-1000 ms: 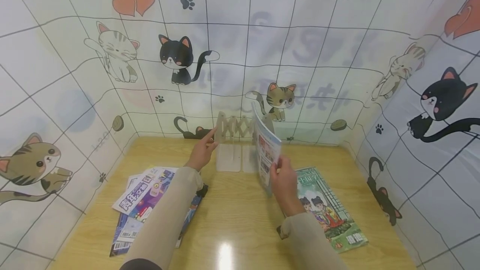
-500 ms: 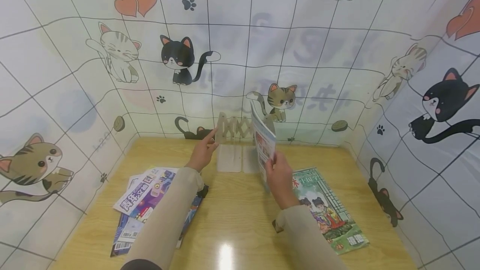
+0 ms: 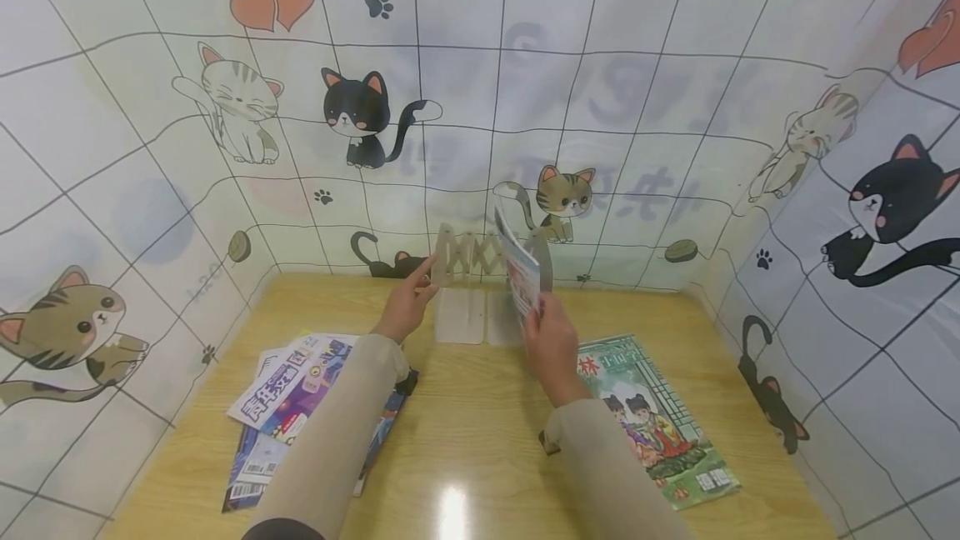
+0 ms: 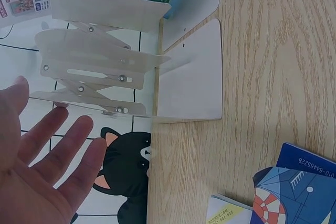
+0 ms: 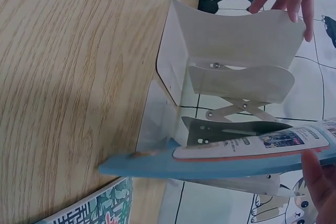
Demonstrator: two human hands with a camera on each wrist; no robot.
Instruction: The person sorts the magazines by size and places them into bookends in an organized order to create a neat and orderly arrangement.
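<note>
A white expandable bookend point(image 3: 459, 317) with crisscross links stands against the back wall. Its left end panel is touched by my left hand point(image 3: 405, 307), whose fingers are extended in the left wrist view. My right hand point(image 3: 553, 348) pinches a thin magazine point(image 3: 519, 267) by its near edge and holds it upright at the right part of the bookend. In the right wrist view the magazine point(image 5: 220, 162) stands between upright panels, with its light-blue edge near the base plate point(image 5: 156, 121). Whether it touches the plate is unclear.
On the table's left lie several overlapping magazines point(image 3: 273, 394), partly covered by my left sleeve. A green-covered magazine point(image 3: 660, 432) lies flat at the right, beside my right forearm. Cat-printed fabric walls point(image 3: 465, 107) enclose the wooden table point(image 3: 450, 432) at the back and sides.
My right hand has moved left and slightly away from me with the magazine, turning it more edge-on. More of the green magazine shows now. My left hand has stayed at the bookend.
</note>
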